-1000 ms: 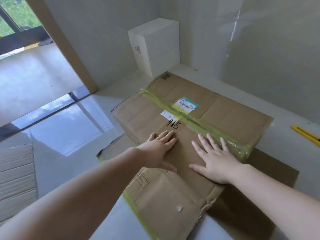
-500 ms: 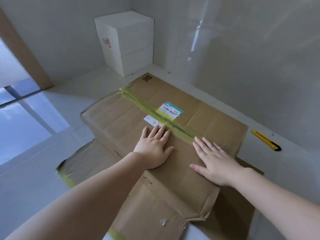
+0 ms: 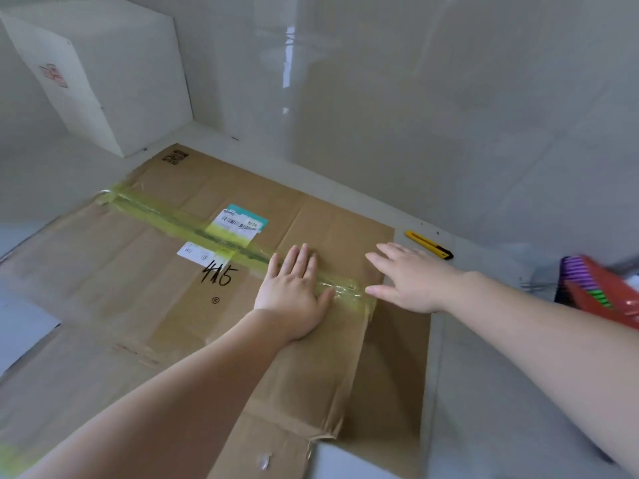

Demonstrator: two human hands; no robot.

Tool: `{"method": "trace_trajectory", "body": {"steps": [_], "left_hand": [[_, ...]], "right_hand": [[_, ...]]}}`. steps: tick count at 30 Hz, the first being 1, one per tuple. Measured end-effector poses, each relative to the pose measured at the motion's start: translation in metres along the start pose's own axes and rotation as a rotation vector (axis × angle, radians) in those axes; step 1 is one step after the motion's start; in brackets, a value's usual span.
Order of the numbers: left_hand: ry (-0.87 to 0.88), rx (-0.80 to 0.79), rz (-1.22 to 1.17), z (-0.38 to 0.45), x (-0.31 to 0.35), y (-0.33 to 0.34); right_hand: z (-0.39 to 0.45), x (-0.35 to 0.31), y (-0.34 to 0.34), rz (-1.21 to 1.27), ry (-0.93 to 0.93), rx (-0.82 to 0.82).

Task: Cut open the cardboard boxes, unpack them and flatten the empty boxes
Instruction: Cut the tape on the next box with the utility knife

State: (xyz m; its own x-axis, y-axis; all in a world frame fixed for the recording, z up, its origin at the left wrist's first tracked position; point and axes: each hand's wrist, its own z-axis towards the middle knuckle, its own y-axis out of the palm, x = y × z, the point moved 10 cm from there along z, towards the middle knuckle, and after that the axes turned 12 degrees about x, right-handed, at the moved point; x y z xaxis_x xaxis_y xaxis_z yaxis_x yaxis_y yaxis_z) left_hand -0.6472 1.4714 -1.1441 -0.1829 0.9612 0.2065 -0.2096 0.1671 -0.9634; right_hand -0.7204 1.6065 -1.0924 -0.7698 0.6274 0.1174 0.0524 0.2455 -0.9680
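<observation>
A large brown cardboard box (image 3: 138,281) lies flat on the pale floor, with a strip of yellow-green tape (image 3: 193,226) across it, shipping labels and "415" in black marker. My left hand (image 3: 294,292) presses flat on the cardboard over the tape, fingers straight. My right hand (image 3: 408,281) hovers open at the box's right edge, fingers spread and reaching toward a yellow utility knife (image 3: 428,244) that lies on the floor by the wall.
A white box (image 3: 103,70) stands in the corner at the back left. Glossy tiled walls (image 3: 415,98) close off the back and right. A red and purple packet (image 3: 601,288) lies at the right edge. More flattened cardboard (image 3: 390,357) lies underneath.
The box has gone from raised to flat on the floor. Both hands slid right along the cardboard; my right hand has lifted off and moved toward the knife. The view turned right.
</observation>
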Motion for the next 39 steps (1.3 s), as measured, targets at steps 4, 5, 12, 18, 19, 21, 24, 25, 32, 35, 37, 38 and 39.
{"method": "trace_trajectory", "body": {"steps": [4,5,12,18,19,21,24,25,32,35,37,38,39], "left_hand": [[0.033,-0.035,0.020,0.018,0.048,0.014],[0.032,-0.040,0.028,0.023,0.055,0.017],[-0.026,-0.052,0.078,0.071,0.089,0.035],[-0.100,-0.008,0.085,0.119,0.118,0.042],[-0.098,-0.004,0.089,0.127,0.122,0.043],[-0.089,0.025,0.100,0.140,0.129,0.043],[-0.083,0.102,0.115,0.147,0.132,0.039],[-0.081,0.118,0.115,0.147,0.133,0.038],[-0.092,0.115,0.134,0.146,0.133,0.041],[-0.104,0.101,0.131,0.146,0.132,0.043],[-0.109,0.099,0.129,0.146,0.131,0.043],[-0.108,0.103,0.129,0.146,0.130,0.043],[-0.107,0.108,0.129,0.146,0.131,0.043]], "right_hand": [[-0.001,0.064,0.006,0.005,0.079,0.056],[-0.001,0.077,0.009,0.008,0.091,0.057],[0.006,0.154,0.045,0.027,0.082,0.063],[0.030,0.234,0.089,0.037,0.111,0.042],[0.035,0.248,0.100,0.055,0.135,0.032],[0.045,0.273,0.124,0.105,0.192,0.009],[0.061,0.300,0.153,0.183,0.267,0.020],[0.066,0.306,0.161,0.204,0.283,0.023],[0.109,0.311,0.194,0.210,0.324,0.110],[0.120,0.303,0.196,0.166,0.320,0.136],[0.121,0.300,0.197,0.146,0.328,0.170],[0.122,0.300,0.198,0.137,0.336,0.184],[0.122,0.300,0.199,0.135,0.347,0.188]]}}
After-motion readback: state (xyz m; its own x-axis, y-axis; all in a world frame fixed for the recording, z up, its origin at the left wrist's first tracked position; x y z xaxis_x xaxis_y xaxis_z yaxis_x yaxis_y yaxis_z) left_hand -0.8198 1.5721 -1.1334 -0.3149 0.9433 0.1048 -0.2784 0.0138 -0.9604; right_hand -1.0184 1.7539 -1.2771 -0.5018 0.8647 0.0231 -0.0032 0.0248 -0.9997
